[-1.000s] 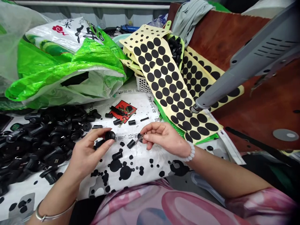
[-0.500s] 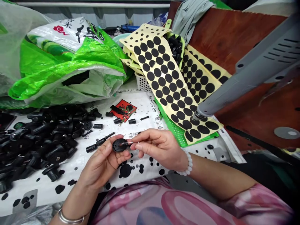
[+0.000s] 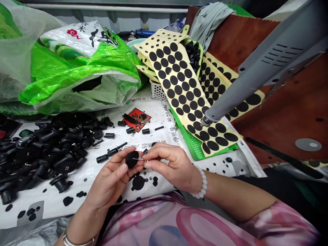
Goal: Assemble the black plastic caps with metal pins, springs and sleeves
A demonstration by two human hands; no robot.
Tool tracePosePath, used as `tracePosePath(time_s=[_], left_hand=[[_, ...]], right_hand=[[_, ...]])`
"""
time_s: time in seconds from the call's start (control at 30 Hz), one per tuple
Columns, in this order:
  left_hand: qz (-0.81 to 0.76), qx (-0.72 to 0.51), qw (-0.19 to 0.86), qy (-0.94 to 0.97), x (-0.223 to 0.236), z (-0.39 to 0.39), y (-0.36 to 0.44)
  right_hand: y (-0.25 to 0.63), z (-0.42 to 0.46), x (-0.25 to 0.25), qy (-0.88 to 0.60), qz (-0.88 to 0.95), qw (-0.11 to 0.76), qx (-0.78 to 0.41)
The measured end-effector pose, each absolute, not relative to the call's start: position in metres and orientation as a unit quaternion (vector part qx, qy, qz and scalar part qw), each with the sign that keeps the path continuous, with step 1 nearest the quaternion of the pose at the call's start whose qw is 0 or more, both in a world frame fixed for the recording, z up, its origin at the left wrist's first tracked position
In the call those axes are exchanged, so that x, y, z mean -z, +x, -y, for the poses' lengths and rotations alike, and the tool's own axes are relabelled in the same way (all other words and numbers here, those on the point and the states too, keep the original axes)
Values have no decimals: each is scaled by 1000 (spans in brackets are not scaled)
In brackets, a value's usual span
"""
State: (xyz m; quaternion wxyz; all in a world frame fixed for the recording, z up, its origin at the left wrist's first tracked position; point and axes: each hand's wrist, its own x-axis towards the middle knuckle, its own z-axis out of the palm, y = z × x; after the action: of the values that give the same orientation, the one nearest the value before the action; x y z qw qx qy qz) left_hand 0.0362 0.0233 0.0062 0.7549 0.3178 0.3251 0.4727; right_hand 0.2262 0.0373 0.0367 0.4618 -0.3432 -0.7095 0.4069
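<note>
My left hand [image 3: 112, 176] is closed around the rim of a small round black plastic part [image 3: 132, 160], between thumb and fingers. The part's dark face is turned up towards me. From the right, my right hand [image 3: 170, 164] pinches a thin silvery metal piece [image 3: 138, 159], whose tip reaches over or touches the middle of that face. Whether this is a pin or the end of a tool, I cannot tell. Beside my left hand lie black ribbed cylinders [image 3: 102, 158] and a black screw-like piece [image 3: 122, 146].
A heap of black plastic parts [image 3: 64, 150] covers the table's left side. Behind it stands a green and white sack [image 3: 84, 68]. Sheets of round black stickers [image 3: 179, 85] lean over a basket and a green tray [image 3: 188, 141]. A grey power screwdriver [image 3: 246, 75] hangs at the right.
The round part has tilted in my left hand; its recessed, detailed face now looks plain and dark. The metal piece stays at it. The whole view has shifted slightly.
</note>
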Motion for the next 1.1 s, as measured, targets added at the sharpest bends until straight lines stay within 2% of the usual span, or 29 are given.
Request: tracePosePath(time_s=[0.17,0.37,0.53,0.8,0.97,1.1], left_hand=[[-334,-485,735,335,-4,-22,35],[-343,-467,734,354,0,-18,31],[-336,-438,743,379,2,-13,33],[-356,-425,711,433,4,-9,32],[-397,-438,642,488,-2,-7,35],[-422,-405,588,559,-5,-7,33]], right_hand=[[223,-35,-36,-351,723,462,-373],[221,-31,-32,-321,786,454,-268],[217,-27,-22,-311,812,425,-251],[216,-27,-22,-365,760,416,-341],[214,-32,-15,-428,673,392,-459],[216,-35,-18,-409,622,373,-554]])
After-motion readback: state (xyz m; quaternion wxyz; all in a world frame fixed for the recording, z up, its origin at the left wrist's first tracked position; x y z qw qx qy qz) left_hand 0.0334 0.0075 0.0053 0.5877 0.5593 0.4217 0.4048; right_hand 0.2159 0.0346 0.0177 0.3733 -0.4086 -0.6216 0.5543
